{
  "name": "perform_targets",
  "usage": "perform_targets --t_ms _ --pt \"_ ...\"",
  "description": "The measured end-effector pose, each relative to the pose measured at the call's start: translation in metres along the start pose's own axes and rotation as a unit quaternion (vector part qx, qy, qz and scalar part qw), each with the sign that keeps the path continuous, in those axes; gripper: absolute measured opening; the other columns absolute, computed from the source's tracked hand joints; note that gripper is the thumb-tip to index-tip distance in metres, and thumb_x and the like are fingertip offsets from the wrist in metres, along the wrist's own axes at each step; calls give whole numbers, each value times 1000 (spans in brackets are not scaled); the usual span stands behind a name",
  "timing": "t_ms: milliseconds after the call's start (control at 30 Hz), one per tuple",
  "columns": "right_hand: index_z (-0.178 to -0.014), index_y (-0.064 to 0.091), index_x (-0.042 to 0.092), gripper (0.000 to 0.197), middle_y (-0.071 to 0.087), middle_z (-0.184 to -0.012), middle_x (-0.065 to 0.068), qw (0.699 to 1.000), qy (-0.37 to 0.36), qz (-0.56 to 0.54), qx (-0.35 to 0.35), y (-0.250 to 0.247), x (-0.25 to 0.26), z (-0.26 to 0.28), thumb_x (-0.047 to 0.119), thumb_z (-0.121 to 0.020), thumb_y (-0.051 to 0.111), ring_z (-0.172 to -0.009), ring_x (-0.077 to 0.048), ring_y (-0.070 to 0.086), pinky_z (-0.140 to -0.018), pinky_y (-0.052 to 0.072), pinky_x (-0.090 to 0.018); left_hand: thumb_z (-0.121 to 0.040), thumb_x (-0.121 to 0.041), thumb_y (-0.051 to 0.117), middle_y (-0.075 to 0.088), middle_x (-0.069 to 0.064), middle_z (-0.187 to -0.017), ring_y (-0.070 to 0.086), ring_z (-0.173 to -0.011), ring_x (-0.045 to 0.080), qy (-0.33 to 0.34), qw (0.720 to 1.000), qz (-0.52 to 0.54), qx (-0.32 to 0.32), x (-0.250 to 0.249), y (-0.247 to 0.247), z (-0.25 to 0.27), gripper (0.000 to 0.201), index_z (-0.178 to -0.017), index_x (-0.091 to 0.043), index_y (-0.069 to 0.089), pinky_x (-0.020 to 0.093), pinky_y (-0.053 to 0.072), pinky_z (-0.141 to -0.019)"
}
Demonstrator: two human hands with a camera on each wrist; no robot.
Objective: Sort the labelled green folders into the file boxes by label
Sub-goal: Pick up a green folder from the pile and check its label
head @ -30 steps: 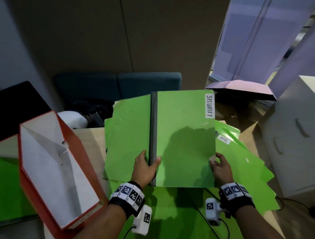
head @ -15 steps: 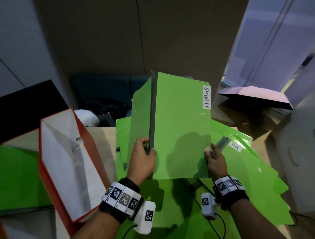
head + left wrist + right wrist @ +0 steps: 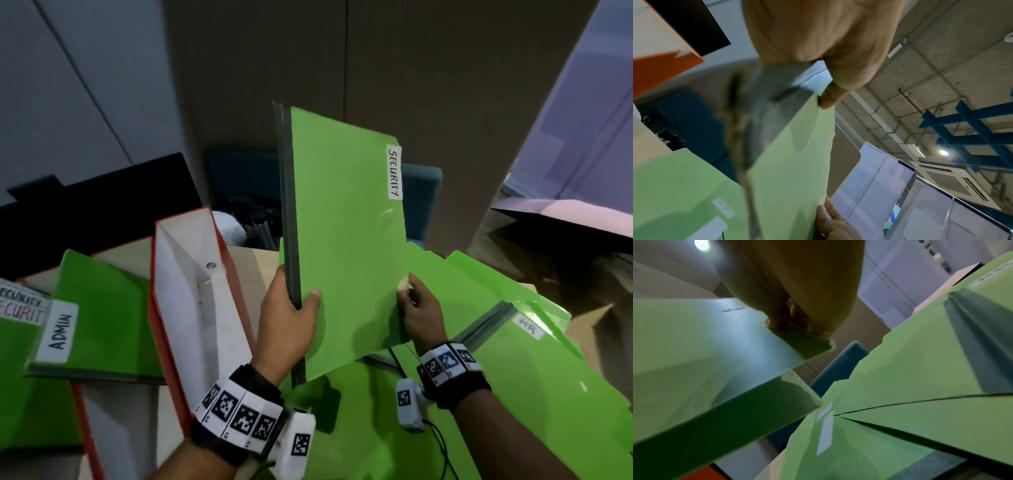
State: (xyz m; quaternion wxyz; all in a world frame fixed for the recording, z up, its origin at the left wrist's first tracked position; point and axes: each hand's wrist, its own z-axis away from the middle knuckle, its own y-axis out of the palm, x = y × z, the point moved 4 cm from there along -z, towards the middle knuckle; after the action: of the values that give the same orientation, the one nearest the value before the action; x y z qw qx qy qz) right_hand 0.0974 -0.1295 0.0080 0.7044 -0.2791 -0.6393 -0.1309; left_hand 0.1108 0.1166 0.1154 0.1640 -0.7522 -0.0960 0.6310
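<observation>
A green folder labelled SECURITY point(image 3: 346, 233) is held up nearly upright above the table. My left hand point(image 3: 291, 315) grips its grey spine, thumb on the front cover. My right hand point(image 3: 416, 308) pinches its right edge point(image 3: 801, 344). In the left wrist view the same folder point(image 3: 795, 162) runs down from my left thumb point(image 3: 830, 97). An empty red file box point(image 3: 191, 308) stands open to the left of it. Further left, a folder labelled ADMIN point(image 3: 99, 318) sits in another box, and SECURITY labels point(image 3: 20, 308) show at the far left.
Several green folders lie spread on the table at the right, one labelled HR point(image 3: 527, 342). A dark monitor point(image 3: 96, 202) stands at the back left and a teal seat point(image 3: 421, 198) behind the table. A pink-topped surface point(image 3: 575, 212) is at the far right.
Both hands have lifted the SECURITY folder, closed it from half open and tilted it upright. The view has swung left, bringing the ADMIN folder and more boxes into sight.
</observation>
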Motion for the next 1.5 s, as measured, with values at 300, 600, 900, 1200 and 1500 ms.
perform_targets --t_ms 300,600,900,1200,1500 --pt "-140 44 26 50 58 -112 -3 993 -100 26 64 62 50 -5 12 -94 56 -96 -18 57 -84 44 -28 -94 -16 60 52 -33 -101 46 -96 -28 25 996 66 -50 -15 -50 13 43 -106 -51 39 -5 33 -78" --pt "-146 25 38 71 27 -154 6 981 -109 -51 153 151 123 22 46 -86 61 -139 -17 30 -114 29 -48 -87 -35 59 53 10 -130 48 -126 14 39 971 99 -212 -19 -133 30 58 -139 -22 38 30 45 -104" --pt "-139 43 24 56 54 -133 4 941 -191 -112 256 263 170 74 32 -88 65 -120 -9 54 -102 46 -45 -79 -39 63 56 -23 -61 54 -61 -4 81 921 106 -367 -14 -261 65 24 -76 -18 52 12 45 -61" --pt "-144 1 53 86 24 -156 9 874 -222 -51 430 377 198 177 47 -85 63 -137 -16 36 -111 35 -48 -89 -39 64 52 -27 -72 49 -81 0 125 836 13 -535 6 -384 128 33 -91 -7 57 30 45 -79" --pt "-151 10 32 95 9 -159 6 702 -391 228 550 433 210 302 57 -77 64 -145 -17 8 -113 8 -38 -91 -41 61 39 28 -145 36 -138 34 160 732 15 -662 15 -456 174 79 -139 14 29 44 29 -115"
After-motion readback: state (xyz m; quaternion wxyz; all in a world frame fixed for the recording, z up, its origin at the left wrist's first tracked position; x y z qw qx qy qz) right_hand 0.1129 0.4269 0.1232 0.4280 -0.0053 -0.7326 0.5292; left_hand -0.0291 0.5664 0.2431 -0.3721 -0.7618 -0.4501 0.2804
